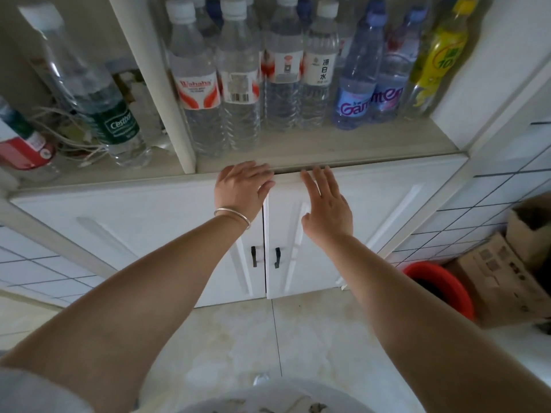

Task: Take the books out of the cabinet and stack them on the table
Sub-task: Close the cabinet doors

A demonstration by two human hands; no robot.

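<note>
A white cabinet stands before me with its two lower doors, the left door and the right door, both closed. Two small black handles sit side by side at the middle seam. My left hand, a silver bangle on its wrist, lies flat with straight fingers at the top edge of the left door. My right hand lies flat with spread fingers at the top of the right door. No books are in sight; the inside behind the doors is hidden.
Several plastic water bottles fill the open shelf above the doors. More bottles and cords crowd the left compartment. A red bucket and a cardboard box stand on the floor at right. Pale floor tiles lie below.
</note>
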